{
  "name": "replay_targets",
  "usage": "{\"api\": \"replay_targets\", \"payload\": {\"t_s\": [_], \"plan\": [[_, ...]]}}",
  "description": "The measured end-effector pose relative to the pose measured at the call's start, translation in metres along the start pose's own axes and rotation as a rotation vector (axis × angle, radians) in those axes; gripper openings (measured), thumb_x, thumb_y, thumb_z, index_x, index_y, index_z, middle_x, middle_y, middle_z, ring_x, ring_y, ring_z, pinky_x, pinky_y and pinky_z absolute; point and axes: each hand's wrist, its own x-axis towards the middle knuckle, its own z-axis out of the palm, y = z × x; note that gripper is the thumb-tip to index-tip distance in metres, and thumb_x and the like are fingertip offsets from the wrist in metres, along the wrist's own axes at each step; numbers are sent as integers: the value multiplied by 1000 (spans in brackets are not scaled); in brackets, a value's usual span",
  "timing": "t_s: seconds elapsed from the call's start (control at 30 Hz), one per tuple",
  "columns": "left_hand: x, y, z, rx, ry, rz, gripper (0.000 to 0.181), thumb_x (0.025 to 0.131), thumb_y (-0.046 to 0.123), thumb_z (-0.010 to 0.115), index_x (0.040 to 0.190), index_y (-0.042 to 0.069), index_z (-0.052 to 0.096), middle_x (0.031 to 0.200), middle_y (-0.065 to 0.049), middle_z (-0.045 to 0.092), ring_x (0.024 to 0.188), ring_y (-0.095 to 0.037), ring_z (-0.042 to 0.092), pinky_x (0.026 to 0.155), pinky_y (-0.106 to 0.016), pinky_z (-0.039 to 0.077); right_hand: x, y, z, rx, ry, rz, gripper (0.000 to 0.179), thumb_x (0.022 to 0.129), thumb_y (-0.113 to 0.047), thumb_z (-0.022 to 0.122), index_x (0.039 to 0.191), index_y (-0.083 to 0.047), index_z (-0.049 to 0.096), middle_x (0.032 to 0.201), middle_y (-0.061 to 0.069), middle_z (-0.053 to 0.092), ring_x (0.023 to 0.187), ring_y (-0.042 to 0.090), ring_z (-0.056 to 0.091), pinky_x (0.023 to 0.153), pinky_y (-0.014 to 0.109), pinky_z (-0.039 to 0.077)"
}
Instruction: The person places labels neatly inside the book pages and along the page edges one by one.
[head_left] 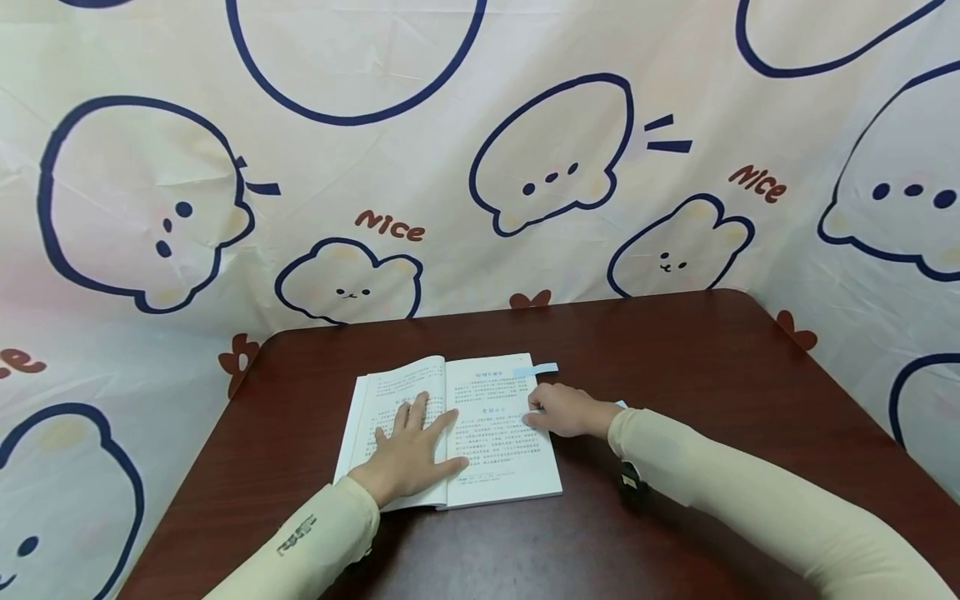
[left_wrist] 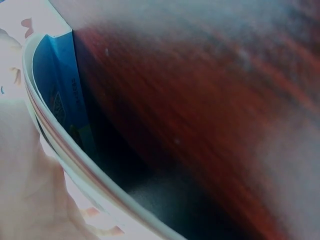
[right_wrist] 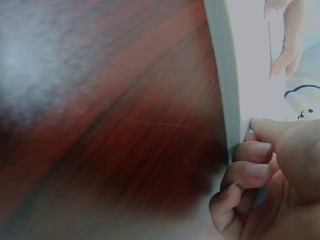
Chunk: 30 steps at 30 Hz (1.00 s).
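Observation:
An open book (head_left: 500, 475) with printed pages lies on the dark red-brown table. My left hand (head_left: 408, 458) rests spread on its left page, the fingers straight and the thumb reaching over the fold to the right page. At the right page's outer edge is my right hand (head_left: 567, 409), its fingers curled. The right wrist view shows the right thumb (right_wrist: 272, 131) on the page edge and the curled fingers against the book's side, pinching the paper there. A light blue paper strip (head_left: 546, 367) sticks out from the upper right edge. The book's blue cover (left_wrist: 65, 75) shows underneath in the left wrist view.
The table (head_left: 675, 350) has a glossy wood-grain top. Behind it and at both sides hangs a pale cloth (head_left: 450, 167) with cartoon drawings. A small light blue tip (head_left: 621, 404) shows beside the right sleeve, and a black device (head_left: 632, 482) is at that wrist.

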Motion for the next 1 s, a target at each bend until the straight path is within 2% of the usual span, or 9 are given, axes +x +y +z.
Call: {"api": "replay_targets", "payload": {"t_s": [0.13, 0.37, 0.57, 0.8, 1.0], "plan": [[1, 0, -1, 1, 1, 1, 78, 90, 64, 62, 156, 28, 41, 169, -22, 11, 151, -55, 16, 103, -86, 20, 1, -2, -4, -19, -16, 8, 40, 101, -29, 63, 65, -17, 49, 59, -3, 44, 52, 12, 38, 50, 26, 29], [1, -1, -3, 5, 0, -4, 78, 90, 64, 62, 156, 27, 40, 169, -22, 11, 152, -55, 16, 104, -86, 20, 1, -8, -9, -42, -66, 11, 36, 102, -29, 60, 69, -17, 51, 61, -2, 45, 53, 13, 37, 51, 27, 30], [2, -1, -4, 9, 4, 1, 78, 90, 64, 62, 155, 27, 41, 169, -22, 11, 152, -55, 15, 103, -86, 20, 3, -13, -13, -92, -80, 13, 41, 103, -29, 60, 65, -17, 47, 59, -3, 40, 53, 13, 33, 52, 27, 27], [1, 0, -2, 1, 0, -9, 78, 89, 64, 63, 155, 27, 42, 169, -22, 11, 152, -55, 16, 104, -86, 20, 3, -18, -14, -131, -92, 64, 45, 101, -32, 63, 62, -18, 45, 55, -4, 35, 52, 13, 30, 54, 29, 26], [-1, 1, -1, -2, 2, -12, 78, 89, 64, 63, 155, 28, 42, 169, -21, 12, 152, -54, 17, 104, -86, 20, 2, -24, -16, -173, -90, 121, 31, 99, -35, 64, 77, -14, 58, 67, -2, 52, 60, 15, 44, 63, 33, 31]]}}
